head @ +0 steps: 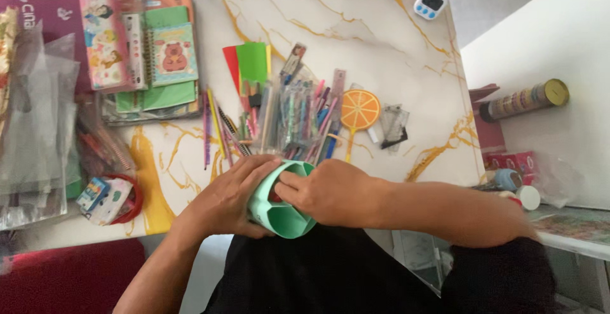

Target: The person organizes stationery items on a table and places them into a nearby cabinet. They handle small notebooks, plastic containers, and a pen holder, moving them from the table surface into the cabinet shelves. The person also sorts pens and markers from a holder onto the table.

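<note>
Both hands grip the mint-green pen holder (281,215) at the near table edge: left hand (225,199) cupping its side, right hand (330,193) clamped over the rim, fingers seemingly dipping inside. Just beyond lies a heap of pens (298,120), an orange-slice fan (359,109), notebooks (159,60) far left, and a small white timer (430,2) well apart.

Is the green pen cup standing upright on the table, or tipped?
Tipped. The green pen cup is off the table, held between left hand and right hand, its mouth tilted toward the camera.
</note>
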